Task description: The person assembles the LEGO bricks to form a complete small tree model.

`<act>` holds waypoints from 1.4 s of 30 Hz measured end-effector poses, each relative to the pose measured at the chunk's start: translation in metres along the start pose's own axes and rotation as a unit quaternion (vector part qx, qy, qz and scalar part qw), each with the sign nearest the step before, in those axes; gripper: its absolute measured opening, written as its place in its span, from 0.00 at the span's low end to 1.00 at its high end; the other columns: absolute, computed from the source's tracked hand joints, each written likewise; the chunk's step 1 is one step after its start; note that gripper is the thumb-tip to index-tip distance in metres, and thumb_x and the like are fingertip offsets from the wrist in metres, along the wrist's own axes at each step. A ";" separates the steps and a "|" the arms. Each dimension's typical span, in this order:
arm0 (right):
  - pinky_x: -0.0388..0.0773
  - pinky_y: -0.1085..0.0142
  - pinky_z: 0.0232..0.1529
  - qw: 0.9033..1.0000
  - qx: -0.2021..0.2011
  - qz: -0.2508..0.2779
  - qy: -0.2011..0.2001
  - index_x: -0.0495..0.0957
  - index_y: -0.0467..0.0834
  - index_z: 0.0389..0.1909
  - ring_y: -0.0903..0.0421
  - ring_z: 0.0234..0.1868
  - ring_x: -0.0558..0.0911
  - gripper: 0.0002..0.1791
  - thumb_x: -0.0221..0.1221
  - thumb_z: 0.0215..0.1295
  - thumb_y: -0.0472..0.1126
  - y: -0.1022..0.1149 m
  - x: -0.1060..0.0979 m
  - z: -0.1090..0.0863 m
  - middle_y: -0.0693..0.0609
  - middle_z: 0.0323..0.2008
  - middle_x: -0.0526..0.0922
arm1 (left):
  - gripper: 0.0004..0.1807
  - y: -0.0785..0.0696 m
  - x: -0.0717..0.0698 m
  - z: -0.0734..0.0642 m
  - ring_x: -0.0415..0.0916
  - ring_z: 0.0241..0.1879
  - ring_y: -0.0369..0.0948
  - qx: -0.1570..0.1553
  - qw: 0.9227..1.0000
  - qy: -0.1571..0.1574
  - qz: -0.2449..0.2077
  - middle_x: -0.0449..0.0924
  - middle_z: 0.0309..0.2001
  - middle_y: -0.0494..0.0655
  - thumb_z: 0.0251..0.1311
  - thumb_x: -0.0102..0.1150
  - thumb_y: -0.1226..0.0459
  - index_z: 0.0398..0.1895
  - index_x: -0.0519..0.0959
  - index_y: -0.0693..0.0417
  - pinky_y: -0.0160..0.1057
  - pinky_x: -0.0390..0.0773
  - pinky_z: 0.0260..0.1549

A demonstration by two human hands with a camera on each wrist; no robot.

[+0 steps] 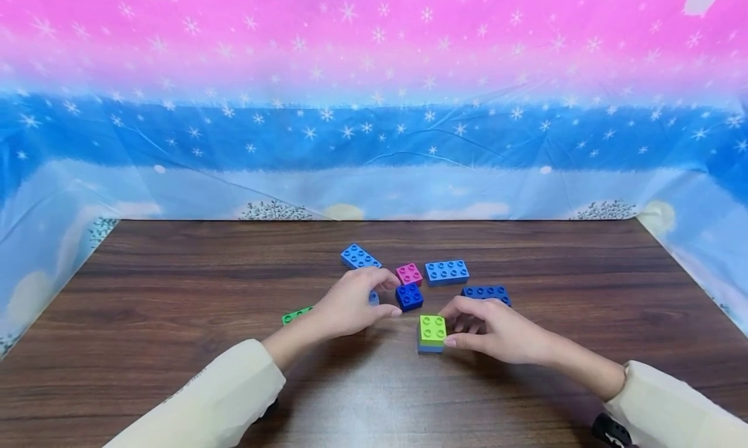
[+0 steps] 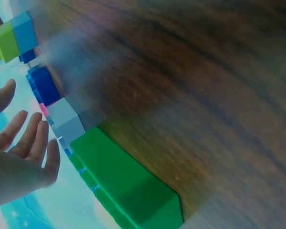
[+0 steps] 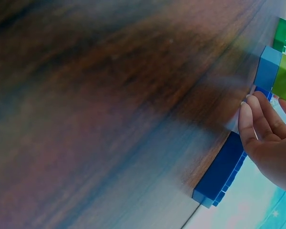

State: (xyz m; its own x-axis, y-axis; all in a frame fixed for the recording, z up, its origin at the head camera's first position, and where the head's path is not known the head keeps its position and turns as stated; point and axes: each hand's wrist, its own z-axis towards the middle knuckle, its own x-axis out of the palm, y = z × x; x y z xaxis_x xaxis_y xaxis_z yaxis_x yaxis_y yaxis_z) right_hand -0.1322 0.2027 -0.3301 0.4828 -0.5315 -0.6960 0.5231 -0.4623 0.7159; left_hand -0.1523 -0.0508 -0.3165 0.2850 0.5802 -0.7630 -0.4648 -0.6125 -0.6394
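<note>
My right hand [image 1: 505,331] pinches a two-brick stack [image 1: 432,331] with thumb and index finger at its right side; a lime green toy building brick sits atop a grey-blue one. Its other fingers [image 3: 257,117] lie loosely bent beside the stack. To the left, my left hand [image 1: 353,302] has thumb and fingers spread around the left side of a small dark blue brick [image 1: 409,297], apparently apart from it. Beneath this hand, a pale blue brick [image 2: 66,119] is mostly hidden in the head view. A pink brick [image 1: 409,274] sits just behind the dark blue one.
Behind the hands lie two long light blue bricks, one at left [image 1: 360,256], one at right [image 1: 447,273]. A long navy brick [image 1: 487,295] is partly behind the right hand. A long green brick [image 2: 128,181] lies by the left wrist. A snowflake-patterned cloth [image 1: 374,136] borders the wooden table [image 1: 175,292].
</note>
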 end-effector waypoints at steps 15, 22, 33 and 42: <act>0.77 0.66 0.36 1.000 0.005 0.005 0.001 0.73 0.46 0.45 0.61 0.37 0.78 0.13 0.57 0.62 0.46 -0.001 0.000 0.001 0.56 0.37 0.79 | 0.20 0.007 0.015 0.020 0.71 0.42 0.42 -0.034 0.994 0.010 0.104 0.77 0.38 0.45 0.52 0.64 0.52 0.43 0.77 0.54 0.45 0.66 0.41; 0.76 0.67 0.36 1.000 0.006 0.008 0.000 0.73 0.46 0.45 0.61 0.37 0.78 0.13 0.57 0.62 0.47 -0.003 0.000 0.001 0.56 0.38 0.79 | 0.18 0.006 0.017 0.022 0.71 0.42 0.43 -0.044 0.993 0.007 0.112 0.76 0.35 0.43 0.52 0.64 0.52 0.42 0.77 0.52 0.44 0.64 0.39; 0.76 0.67 0.36 1.000 0.009 0.013 0.002 0.73 0.46 0.46 0.61 0.37 0.78 0.13 0.57 0.62 0.47 -0.003 0.001 0.000 0.56 0.38 0.79 | 0.16 0.005 0.017 0.019 0.71 0.42 0.42 -0.048 0.992 0.010 0.114 0.76 0.35 0.42 0.54 0.62 0.53 0.40 0.77 0.52 0.46 0.60 0.40; 0.76 0.67 0.36 1.000 0.001 0.007 -0.004 0.73 0.46 0.45 0.61 0.37 0.78 0.13 0.57 0.62 0.47 -0.003 0.001 0.000 0.56 0.38 0.79 | 0.16 -0.011 0.005 0.012 0.72 0.46 0.42 -0.027 0.997 -0.016 0.068 0.78 0.41 0.45 0.58 0.58 0.56 0.46 0.76 0.54 0.47 0.59 0.42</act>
State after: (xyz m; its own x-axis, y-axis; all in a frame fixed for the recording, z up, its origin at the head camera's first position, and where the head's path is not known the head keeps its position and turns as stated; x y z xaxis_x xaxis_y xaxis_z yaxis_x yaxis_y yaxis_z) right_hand -0.1335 0.2036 -0.3329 0.4851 -0.5433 -0.6852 0.5152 -0.4555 0.7260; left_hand -0.1555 -0.0348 -0.3123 0.1946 0.5067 -0.8399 -0.4510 -0.7141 -0.5354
